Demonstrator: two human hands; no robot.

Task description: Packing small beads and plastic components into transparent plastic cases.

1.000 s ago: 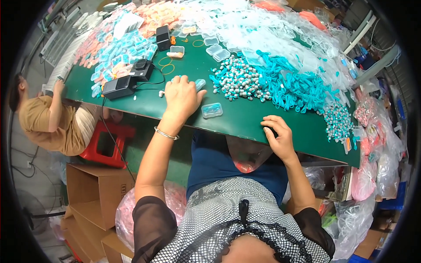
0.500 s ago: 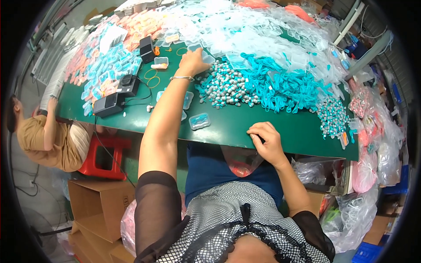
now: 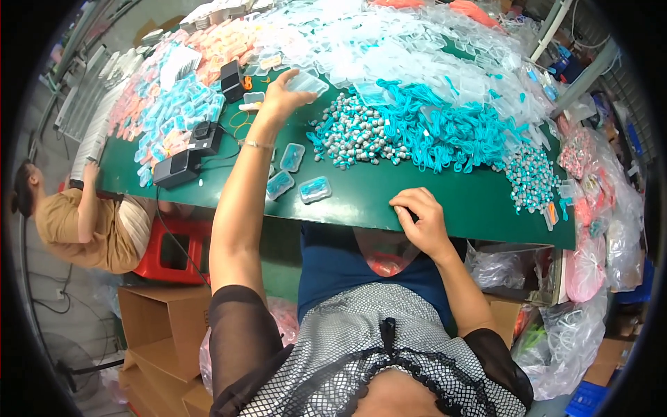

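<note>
My left hand point(image 3: 276, 99) is stretched far forward over the green table point(image 3: 389, 198) and grips a clear plastic case point(image 3: 308, 83) at the edge of a heap of clear cases point(image 3: 389, 48). My right hand point(image 3: 422, 221) rests curled on the near table edge, holding nothing I can see. Three small clear cases with teal contents point(image 3: 314, 189) lie near my left forearm. A pile of grey-and-teal earpieces point(image 3: 354, 132) and a tangle of teal cords point(image 3: 451, 125) lie between the hands.
Black boxes with cables point(image 3: 177, 169) sit at the table's left. Teal and pink packed cases point(image 3: 174, 104) cover the far left. Another person in a tan shirt point(image 3: 83, 222) sits at the left end by a red stool point(image 3: 170, 254). Cardboard boxes point(image 3: 160, 326) and plastic bags point(image 3: 590, 264) stand below.
My left hand has reached further forward, from near the front cases up to the heap of clear cases, and taken hold of one. My right hand has stayed on the table edge.
</note>
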